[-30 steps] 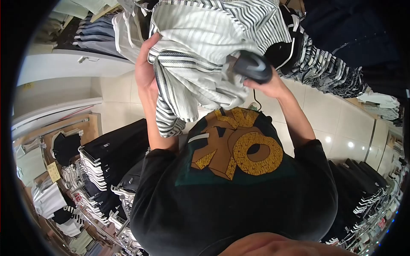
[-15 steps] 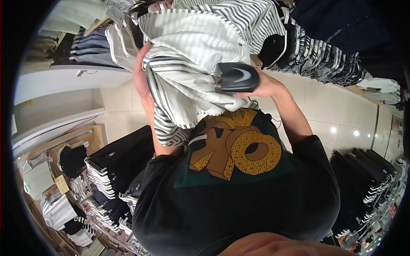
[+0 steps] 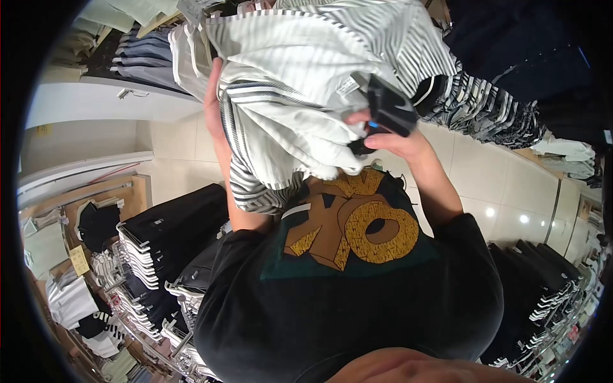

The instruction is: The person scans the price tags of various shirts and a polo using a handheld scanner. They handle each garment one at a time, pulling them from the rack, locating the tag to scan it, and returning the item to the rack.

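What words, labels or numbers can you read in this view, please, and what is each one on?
"YO": large gold letters on the black T-shirt; the rest of the print cannot be made out.
White tag on the striped garment: too small to read.
Yellow sign by the left rack: blurred.
Scanner: no legible text.

One striped shirt (image 3: 287, 76) – one black scanner (image 3: 389, 108) – two hands: left (image 3: 214, 96), right (image 3: 396, 140).
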### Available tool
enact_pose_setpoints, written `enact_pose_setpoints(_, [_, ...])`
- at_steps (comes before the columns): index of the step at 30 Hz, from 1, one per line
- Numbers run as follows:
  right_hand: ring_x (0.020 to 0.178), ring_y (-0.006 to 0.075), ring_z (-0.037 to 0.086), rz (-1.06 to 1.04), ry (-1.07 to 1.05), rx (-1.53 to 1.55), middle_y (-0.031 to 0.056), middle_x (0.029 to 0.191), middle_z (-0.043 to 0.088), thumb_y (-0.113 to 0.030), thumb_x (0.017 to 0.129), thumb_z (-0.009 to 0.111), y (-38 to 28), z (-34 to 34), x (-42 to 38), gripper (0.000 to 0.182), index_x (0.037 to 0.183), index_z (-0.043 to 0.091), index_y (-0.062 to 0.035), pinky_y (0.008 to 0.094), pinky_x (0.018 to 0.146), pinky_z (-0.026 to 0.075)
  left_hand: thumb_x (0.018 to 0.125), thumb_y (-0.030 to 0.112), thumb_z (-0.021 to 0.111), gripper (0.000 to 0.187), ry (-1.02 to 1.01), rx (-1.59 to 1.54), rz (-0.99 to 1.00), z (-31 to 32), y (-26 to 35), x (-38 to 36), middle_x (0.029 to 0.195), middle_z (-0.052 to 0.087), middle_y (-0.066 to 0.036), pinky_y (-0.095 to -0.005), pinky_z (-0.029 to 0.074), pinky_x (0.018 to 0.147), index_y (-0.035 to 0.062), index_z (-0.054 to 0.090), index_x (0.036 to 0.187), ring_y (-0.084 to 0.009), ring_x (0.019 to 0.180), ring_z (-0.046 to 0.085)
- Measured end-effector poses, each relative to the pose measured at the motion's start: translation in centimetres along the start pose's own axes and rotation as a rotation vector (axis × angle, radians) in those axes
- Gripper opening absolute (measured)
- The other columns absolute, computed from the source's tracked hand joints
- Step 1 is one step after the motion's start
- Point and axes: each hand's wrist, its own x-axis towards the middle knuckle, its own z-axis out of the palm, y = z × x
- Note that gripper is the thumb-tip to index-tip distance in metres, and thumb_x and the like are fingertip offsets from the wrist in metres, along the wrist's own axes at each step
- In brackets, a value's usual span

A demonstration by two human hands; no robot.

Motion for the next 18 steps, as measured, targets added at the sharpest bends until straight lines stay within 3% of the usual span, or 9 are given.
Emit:
enact_pose_setpoints(3, [0.111,0.0248,0.07,0.013,0.173,-0.061,0.0161,0.118,0.074,0.013,0.076,0.078,-3.2,0.7,-2.1,0.059,0.131,0.063,0.0005,0.035,0.093,0.057,0.11,0.044,0.053,0.051,0.295,0.3,0.171,1.3,0.9,-0.1,0.122,0.074,-0.019,-0.0473,0.059,0.098,-0.0004,0.066,0.132,-0.0314,0.11,0.072])
enact_pose_setpoints(4, [0.109,0.0243,0.071,0.01,0.239,-0.089,0.0151,0.115,0.074,0.015,0.076,0.077,-4.9,1.7,-2.1,0.057,0.129,0.064,-0.0007,0.0336,0.09,0.058,0.11,0.042,0.055,0.048,0.441,0.499,0.191,-0.7,1.8,0.1,0.118,0.075,-0.015,-0.0397,0.058,0.096,-0.0006,0.069,0.128,-0.0252,0.105,0.072])
enact_pose_setpoints(6, [0.11,0.0213,0.071,0.025,0.369,-0.172,0.0143,0.119,0.074,0.014,0.078,0.077,-6.1,3.1,-1.9,0.058,0.132,0.063,-0.0014,0.0299,0.088,0.057,0.108,0.037,0.06,0.045,0.436,1.145,0.248,-2.9,2.0,-0.6,0.114,0.074,-0.01,-0.0323,0.054,0.092,-0.0038,0.07,0.124,-0.0171,0.101,0.068])
enact_pose_setpoints(8, [0.112,0.0183,0.07,0.021,0.519,-0.598,0.0144,0.124,0.074,0.012,0.081,0.078,-6.3,3.4,-1.5,0.063,0.139,0.059,-0.0005,0.0287,0.089,0.058,0.104,0.033,0.067,0.045,0.477,1.581,0.165,-0.7,-0.2,-1.7,0.109,0.074,-0.008,-0.0272,0.051,0.091,-0.0101,0.071,0.114,-0.0108,0.099,0.064])
enact_pose_setpoints(10, [0.113,0.0162,0.069,-0.028,0.481,-0.523,0.0141,0.127,0.073,0.009,0.083,0.079,-5.7,4.2,-0.6,0.064,0.142,0.057,0.0002,0.028,0.089,0.057,0.1,0.038,0.071,0.051,0.368,1.565,0.019,-1.5,-2.7,-2.4,0.118,0.072,-0.018,-0.0332,0.051,0.097,-0.0102,0.07,0.117,-0.0203,0.108,0.067])
enact_pose_setpoints(12, [0.115,0.0157,0.069,0.017,0.487,-0.535,0.0132,0.127,0.073,0.007,0.085,0.08,-4.0,4.8,0.1,0.058,0.139,0.059,0.001,0.0291,0.09,0.057,0.096,0.043,0.075,0.059,0.208,1.776,0.197,-1.3,-6.1,-2.9,0.129,0.066,-0.03,-0.041,0.048,0.104,-0.0101,0.069,0.121,-0.0346,0.122,0.064])
enact_pose_setpoints(13, [0.112,0.0141,0.068,0.045,0.503,-0.495,0.0119,0.129,0.071,0.004,0.084,0.083,-3.4,5.9,0.3,0.056,0.136,0.061,0.0016,0.0301,0.09,0.056,0.095,0.043,0.075,0.06,0.138,1.688,0.204,-2.5,-7.6,-2.9,0.134,0.062,-0.033,-0.0433,0.046,0.107,-0.0103,0.068,0.121,-0.0399,0.128,0.06])
enact_pose_setpoints(14, [0.102,0.0129,0.069,-0.006,0.498,-0.558,0.0086,0.112,0.077,-0.014,0.08,0.09,-3.0,7.0,0.8,0.053,0.125,0.066,0.0023,0.0325,0.093,0.054,0.094,0.043,0.075,0.06,0.068,1.599,0.21,-3.5,-8.7,-3.1,0.139,0.058,-0.036,-0.0457,0.044,0.11,-0.0105,0.068,0.121,-0.0452,0.133,0.056])
enact_pose_setpoints(18, [0.103,0.0128,0.068,0.012,0.304,-0.586,0.0087,0.113,0.076,-0.01,0.081,0.087,-2.7,6.0,0.8,0.052,0.126,0.065,0.0024,0.0323,0.095,0.054,0.097,0.035,0.074,0.049,0.052,1.489,0.006,-4.5,-9.0,-2.6,0.117,0.071,-0.024,-0.0377,0.05,0.098,-0.0084,0.07,0.12,-0.0274,0.11,0.066])
